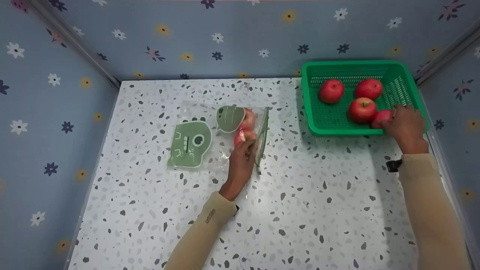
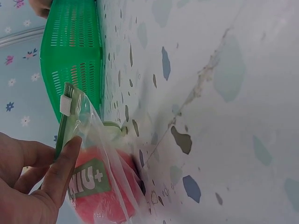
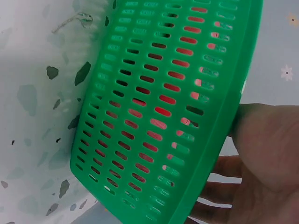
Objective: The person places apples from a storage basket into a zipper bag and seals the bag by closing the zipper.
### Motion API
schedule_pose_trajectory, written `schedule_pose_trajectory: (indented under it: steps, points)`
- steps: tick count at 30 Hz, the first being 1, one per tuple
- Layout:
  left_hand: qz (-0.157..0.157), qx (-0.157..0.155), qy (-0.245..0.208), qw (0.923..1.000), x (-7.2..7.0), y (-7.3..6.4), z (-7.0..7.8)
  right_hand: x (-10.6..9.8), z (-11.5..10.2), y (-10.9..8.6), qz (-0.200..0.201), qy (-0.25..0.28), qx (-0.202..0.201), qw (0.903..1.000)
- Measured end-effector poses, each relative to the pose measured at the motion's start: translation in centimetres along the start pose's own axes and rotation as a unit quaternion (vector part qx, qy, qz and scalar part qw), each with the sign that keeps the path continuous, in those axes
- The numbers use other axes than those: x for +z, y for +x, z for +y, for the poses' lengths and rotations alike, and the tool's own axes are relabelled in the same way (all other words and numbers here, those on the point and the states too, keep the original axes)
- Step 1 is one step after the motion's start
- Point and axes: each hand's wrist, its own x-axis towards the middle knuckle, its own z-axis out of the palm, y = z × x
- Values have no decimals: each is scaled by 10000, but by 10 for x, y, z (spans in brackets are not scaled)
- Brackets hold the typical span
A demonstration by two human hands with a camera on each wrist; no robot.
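A clear zip bag with a green cartoon print (image 1: 191,144) lies flat on the table, with two red apples (image 1: 247,118) inside near its mouth. My left hand (image 1: 242,161) pinches the bag's edge by the opening; the left wrist view shows its white slider (image 2: 65,105) above the fingers. At the right, a green plastic basket (image 1: 308,112) holds several red apples. My right hand (image 1: 407,125) reaches over its near right corner and grips an apple (image 1: 380,118) there. In the right wrist view, the basket wall hides the fingertips.
Inside the basket, three other apples lie beside the gripped one, one of them (image 1: 363,110) touching or nearly touching it. The speckled white table (image 1: 300,210) meets flower-patterned walls (image 1: 240,37) at the back and sides. The basket stands against the back right corner.
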Motion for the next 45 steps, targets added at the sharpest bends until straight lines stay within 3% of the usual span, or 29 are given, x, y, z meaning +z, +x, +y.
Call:
schedule_pose_trajectory:
  steps: [8, 16, 26, 39, 45]
  points:
    - [36, 78, 20, 10000, 1, 2, 0, -8, 5, 7, -636, -115, 195, 9977]
    - [78, 26, -12, 10000, 3, 4, 1, -13, 8, 12, -1228, 228, 474, 9910]
    - [104, 221, 12, 9997, 4, 11, 2, -12, 9, 22, -1357, 143, 466, 9896]
    - [134, 190, 23, 9997, 7, 10, 2, -7, 8, 28, -1402, -117, 415, 9892]
    - [108, 142, -21, 9998, 6, 10, 2, -4, 11, 30, -1240, -94, 360, 9916]
